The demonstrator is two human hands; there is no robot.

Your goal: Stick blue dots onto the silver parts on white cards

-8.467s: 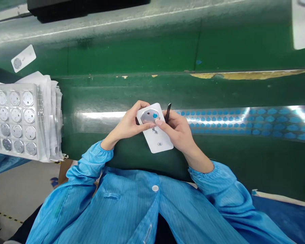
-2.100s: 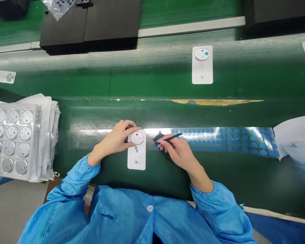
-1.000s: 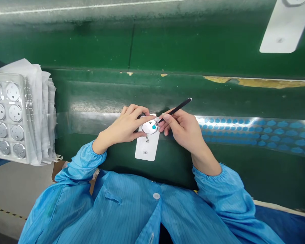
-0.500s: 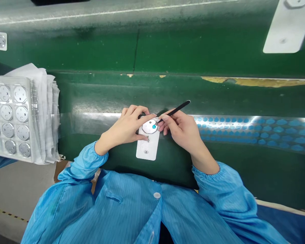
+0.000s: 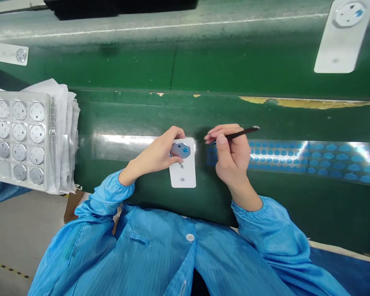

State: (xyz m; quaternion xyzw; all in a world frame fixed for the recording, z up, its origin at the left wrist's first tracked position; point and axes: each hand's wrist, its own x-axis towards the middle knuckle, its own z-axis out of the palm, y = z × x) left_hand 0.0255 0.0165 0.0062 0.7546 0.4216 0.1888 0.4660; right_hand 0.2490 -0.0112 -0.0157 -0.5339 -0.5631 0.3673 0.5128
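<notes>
The left hand pinches the top of a white cover, thumb and fingers closed at its metal disc, which carries a blue dot. The cover lies flat on the green bench, its lower end pointing toward the person. Just right of it, the right hand grips black tweezers, fingers closed round them, above a sticker strip. Well left of the left hand sits a tray of discs.
</notes>
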